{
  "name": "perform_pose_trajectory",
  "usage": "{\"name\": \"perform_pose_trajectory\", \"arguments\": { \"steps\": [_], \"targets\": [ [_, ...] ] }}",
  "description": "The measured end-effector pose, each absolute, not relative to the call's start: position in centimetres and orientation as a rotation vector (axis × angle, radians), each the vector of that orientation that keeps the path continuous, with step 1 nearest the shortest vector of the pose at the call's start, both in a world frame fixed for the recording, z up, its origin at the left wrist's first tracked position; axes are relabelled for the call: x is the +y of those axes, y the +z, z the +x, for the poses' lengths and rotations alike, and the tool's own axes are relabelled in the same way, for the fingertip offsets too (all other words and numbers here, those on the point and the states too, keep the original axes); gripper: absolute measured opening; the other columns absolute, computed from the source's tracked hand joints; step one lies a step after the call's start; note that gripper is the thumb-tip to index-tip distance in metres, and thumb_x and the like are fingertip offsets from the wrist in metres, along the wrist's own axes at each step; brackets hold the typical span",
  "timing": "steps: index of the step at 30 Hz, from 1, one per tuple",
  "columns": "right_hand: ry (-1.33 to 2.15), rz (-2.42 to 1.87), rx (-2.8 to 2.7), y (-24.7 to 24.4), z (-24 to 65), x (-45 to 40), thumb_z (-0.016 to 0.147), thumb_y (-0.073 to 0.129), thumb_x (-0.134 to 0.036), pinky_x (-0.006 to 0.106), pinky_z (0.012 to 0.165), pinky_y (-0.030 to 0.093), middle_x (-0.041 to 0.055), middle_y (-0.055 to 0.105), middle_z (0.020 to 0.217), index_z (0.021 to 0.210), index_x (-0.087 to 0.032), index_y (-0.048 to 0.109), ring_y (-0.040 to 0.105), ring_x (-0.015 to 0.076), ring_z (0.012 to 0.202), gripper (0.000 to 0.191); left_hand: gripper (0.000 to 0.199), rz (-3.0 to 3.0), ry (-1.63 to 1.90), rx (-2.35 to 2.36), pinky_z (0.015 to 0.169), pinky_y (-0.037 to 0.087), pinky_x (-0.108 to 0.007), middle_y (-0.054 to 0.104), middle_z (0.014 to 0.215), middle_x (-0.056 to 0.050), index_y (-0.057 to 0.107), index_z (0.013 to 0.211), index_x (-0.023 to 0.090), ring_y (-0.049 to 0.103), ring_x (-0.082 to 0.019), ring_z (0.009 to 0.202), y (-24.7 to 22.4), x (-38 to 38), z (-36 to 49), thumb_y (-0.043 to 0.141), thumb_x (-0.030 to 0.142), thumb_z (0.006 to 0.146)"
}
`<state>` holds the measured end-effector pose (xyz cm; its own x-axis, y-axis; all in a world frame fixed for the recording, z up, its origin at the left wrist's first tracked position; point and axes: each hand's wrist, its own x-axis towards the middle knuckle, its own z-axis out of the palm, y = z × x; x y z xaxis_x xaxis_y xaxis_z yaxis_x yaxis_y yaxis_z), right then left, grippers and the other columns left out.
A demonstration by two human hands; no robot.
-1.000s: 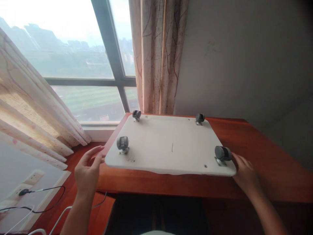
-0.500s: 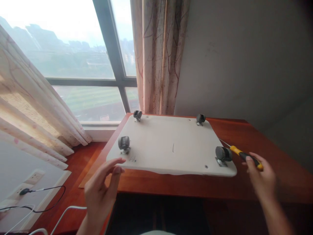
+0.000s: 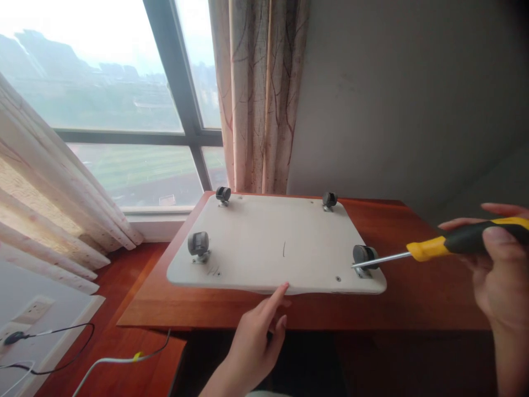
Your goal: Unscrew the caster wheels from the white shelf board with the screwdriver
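My right hand (image 3: 500, 270) grips a yellow and black screwdriver (image 3: 427, 248) at the right. The metal shaft points left, and its tip appears in front of the near right caster (image 3: 365, 258). A white board (image 3: 264, 237) lies flat with casters standing up at its corners. My left hand (image 3: 260, 333) is at the board's near edge, index finger stretched out to the rim and the other fingers loosely bent, holding nothing. The near left caster (image 3: 198, 244) and two far casters, left (image 3: 223, 194) and right (image 3: 329, 199), point upward. A screw (image 3: 338, 279) shows near the front right corner.
The board rests on a reddish-brown wooden desk (image 3: 413, 298). Behind it are a window (image 3: 136, 171) and a patterned curtain (image 3: 260, 99). At lower left, a wall socket (image 3: 33, 311) holds a black plug (image 3: 15, 338), and a white cable (image 3: 103, 361) runs beside the desk.
My left hand has moved right, from the near left corner to the middle of the front edge. My right hand has lifted the screwdriver, bringing its shaft in front of the near right caster.
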<state>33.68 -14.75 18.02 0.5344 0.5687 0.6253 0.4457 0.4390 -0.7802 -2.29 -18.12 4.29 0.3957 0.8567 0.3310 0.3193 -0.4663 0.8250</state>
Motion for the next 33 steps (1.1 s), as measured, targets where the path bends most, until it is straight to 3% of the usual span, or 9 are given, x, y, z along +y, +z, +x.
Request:
{"name": "perform_pose_trajectory", "arguments": {
  "steps": [8, 13, 20, 29, 33],
  "targets": [
    [0.25, -1.251, -1.19, 18.8, 29.1, -14.6, 0.083, 0.073, -0.04, 0.022, 0.052, 0.05, 0.0048, 0.073, 0.085, 0.117, -0.024, 0.065, 0.069, 0.0201, 0.078, 0.038, 0.066, 2.009, 0.973, 1.051, 0.075, 0.058, -0.026, 0.07, 0.113, -0.008, 0.028, 0.156, 0.035, 0.069, -0.015, 0.082, 3.1, -18.2, -2.2, 0.046, 0.015, 0.096],
    [0.213, -1.273, -1.28, 18.6, 28.8, -14.5, 0.087, 0.07, -0.04, 0.026, 0.063, 0.052, 0.0035, 0.073, 0.088, 0.119, -0.026, 0.064, 0.069, 0.0195, 0.082, 0.036, 0.072, 2.032, 0.954, 1.049, 0.081, 0.057, -0.029, 0.071, 0.106, -0.006, 0.019, 0.158, 0.034, 0.069, -0.017, 0.089, 2.9, -18.4, -2.0, 0.046, 0.013, 0.094],
    [0.092, -1.302, -1.385, 19.0, 28.4, -15.0, 0.088, 0.069, -0.038, 0.03, 0.078, 0.053, 0.0022, 0.073, 0.089, 0.12, -0.026, 0.064, 0.068, 0.0191, 0.086, 0.035, 0.077, 2.078, 0.925, 1.043, 0.079, 0.056, -0.027, 0.071, 0.104, -0.005, 0.015, 0.158, 0.033, 0.069, -0.017, 0.087, 2.9, -18.2, -2.0, 0.046, 0.01, 0.092],
    [0.034, -1.342, -1.454, 19.6, 28.0, -15.2, 0.087, 0.068, -0.04, 0.036, 0.081, 0.055, 0.0024, 0.074, 0.09, 0.121, -0.027, 0.063, 0.068, 0.0221, 0.086, 0.036, 0.077, 2.071, 0.901, 1.046, 0.077, 0.056, -0.028, 0.071, 0.103, -0.005, 0.014, 0.159, 0.032, 0.067, -0.017, 0.084, 2.8, -18.3, -1.9, 0.046, 0.011, 0.092],
    [0.085, -1.341, -1.566, 20.0, 28.3, -14.8, 0.088, 0.067, -0.043, 0.035, 0.086, 0.055, 0.0032, 0.073, 0.1, 0.126, -0.028, 0.062, 0.068, 0.022, 0.095, 0.041, 0.08, 2.052, 0.9, 1.036, 0.075, 0.055, -0.027, 0.071, 0.102, -0.003, 0.011, 0.159, 0.035, 0.068, -0.016, 0.083, 3.0, -18.3, -1.8, 0.046, 0.01, 0.091]
  ]
}}
